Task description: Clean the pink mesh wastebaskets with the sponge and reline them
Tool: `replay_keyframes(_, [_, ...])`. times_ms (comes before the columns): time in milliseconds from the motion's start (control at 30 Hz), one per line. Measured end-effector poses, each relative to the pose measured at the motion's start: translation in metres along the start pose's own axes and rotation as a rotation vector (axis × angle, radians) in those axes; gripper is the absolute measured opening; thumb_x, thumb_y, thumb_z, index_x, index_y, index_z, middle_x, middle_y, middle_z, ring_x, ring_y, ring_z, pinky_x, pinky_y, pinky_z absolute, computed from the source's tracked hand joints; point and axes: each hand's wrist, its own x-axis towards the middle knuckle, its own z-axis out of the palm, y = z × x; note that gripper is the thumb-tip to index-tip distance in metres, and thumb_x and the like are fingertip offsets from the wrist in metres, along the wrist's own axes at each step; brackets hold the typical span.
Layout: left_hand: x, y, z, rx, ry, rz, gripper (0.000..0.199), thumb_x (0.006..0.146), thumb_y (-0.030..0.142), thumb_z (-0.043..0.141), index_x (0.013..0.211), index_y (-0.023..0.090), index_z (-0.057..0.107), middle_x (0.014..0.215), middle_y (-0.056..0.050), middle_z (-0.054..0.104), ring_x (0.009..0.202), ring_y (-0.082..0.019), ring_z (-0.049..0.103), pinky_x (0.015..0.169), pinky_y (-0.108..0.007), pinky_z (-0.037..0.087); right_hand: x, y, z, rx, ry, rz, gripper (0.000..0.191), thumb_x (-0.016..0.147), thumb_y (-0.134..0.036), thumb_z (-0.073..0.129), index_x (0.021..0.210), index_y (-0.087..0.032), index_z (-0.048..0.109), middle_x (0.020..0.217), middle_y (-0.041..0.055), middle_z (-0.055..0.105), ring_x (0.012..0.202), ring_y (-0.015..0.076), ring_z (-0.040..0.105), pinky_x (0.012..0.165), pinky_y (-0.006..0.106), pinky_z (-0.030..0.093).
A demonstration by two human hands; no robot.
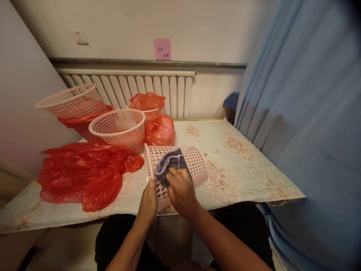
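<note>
A pale pink plastic wastebasket (197,160) with a mesh of holes lies on its side at the table's front edge, its mouth facing left. My left hand (148,199) grips the rim, thumb on the outside; its other fingers are mostly hidden. Closed around a dark grey cloth (182,160) with a lilac edge, my right hand (182,190) presses it against the basket's side wall. Part of the cloth is covered by my fingers.
Left of the basket lie crumpled red plastic bags (84,173). Behind them stand more pink baskets (132,137), some with red bags. A flowered cloth covers the table (242,169). A blue curtain (299,113) hangs on the right; a radiator (180,90) lines the wall.
</note>
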Motion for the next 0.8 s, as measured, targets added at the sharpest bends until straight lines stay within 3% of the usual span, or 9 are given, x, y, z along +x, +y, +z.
replay_keyframes(133, [0.001,-0.005,0.003,0.021,-0.054,0.002,0.063,0.088,0.060,0.035,0.096,0.009,0.071,0.081,-0.012,0.076,0.099,-0.029,0.068,0.095,-0.041,0.049,-0.008,0.066,-0.006,-0.122,0.129,0.085,0.043,0.075,-0.003,0.042,0.112,-0.014,0.063,0.123,0.0089,0.059,0.104,0.0236,0.046,0.095,0.036,0.042])
replay_keyframes(233, [0.001,-0.008,0.004,0.018,-0.089,0.049,0.064,0.090,0.059,0.032,0.104,0.008,0.068,0.093,-0.012,0.075,0.109,-0.028,0.063,0.104,-0.042,0.042,-0.013,0.112,-0.016,-0.206,0.203,0.234,0.043,0.078,-0.007,0.042,0.116,-0.011,0.062,0.122,0.0110,0.060,0.108,0.0244,0.048,0.098,0.039,0.040])
replay_keyframes(367, [0.000,-0.007,0.004,0.031,-0.106,0.056,0.064,0.090,0.059,0.033,0.102,0.008,0.070,0.094,-0.012,0.075,0.111,-0.029,0.062,0.104,-0.042,0.041,0.008,0.138,-0.030,-0.253,0.139,0.488,0.045,0.078,-0.012,0.043,0.119,-0.011,0.062,0.120,0.0104,0.063,0.105,0.0248,0.053,0.097,0.038,0.041])
replay_keyframes(433, [-0.001,-0.006,0.004,0.037,-0.100,0.042,0.064,0.089,0.060,0.034,0.099,0.009,0.071,0.093,-0.012,0.076,0.109,-0.030,0.063,0.103,-0.042,0.043,0.029,0.135,-0.032,-0.255,0.076,0.545,0.046,0.078,-0.013,0.044,0.120,-0.011,0.062,0.119,0.0100,0.064,0.105,0.0248,0.054,0.097,0.036,0.040])
replay_keyframes(500, [-0.001,-0.007,0.005,0.012,-0.112,0.023,0.066,0.088,0.061,0.033,0.101,0.009,0.070,0.097,-0.013,0.075,0.110,-0.029,0.063,0.102,-0.041,0.044,0.052,0.123,-0.029,-0.244,0.000,0.513,0.046,0.078,-0.013,0.045,0.120,-0.013,0.063,0.118,0.0090,0.065,0.106,0.0246,0.055,0.098,0.034,0.040])
replay_keyframes(667, [-0.001,-0.013,0.006,-0.120,-0.166,-0.011,0.075,0.086,0.068,0.031,0.108,0.005,0.066,0.104,-0.017,0.073,0.112,-0.030,0.062,0.104,-0.044,0.042,0.100,0.078,-0.010,-0.143,-0.137,0.357,0.045,0.077,-0.011,0.048,0.118,-0.017,0.065,0.115,0.0070,0.068,0.105,0.0226,0.058,0.097,0.032,0.041])
replay_keyframes(800, [-0.002,-0.009,0.004,-0.087,-0.126,-0.026,0.072,0.087,0.066,0.033,0.104,0.006,0.068,0.101,-0.017,0.073,0.110,-0.030,0.063,0.104,-0.043,0.041,0.115,0.037,0.000,0.029,-0.171,0.155,0.043,0.076,-0.010,0.050,0.114,-0.018,0.067,0.113,0.0051,0.068,0.103,0.0210,0.060,0.096,0.031,0.043])
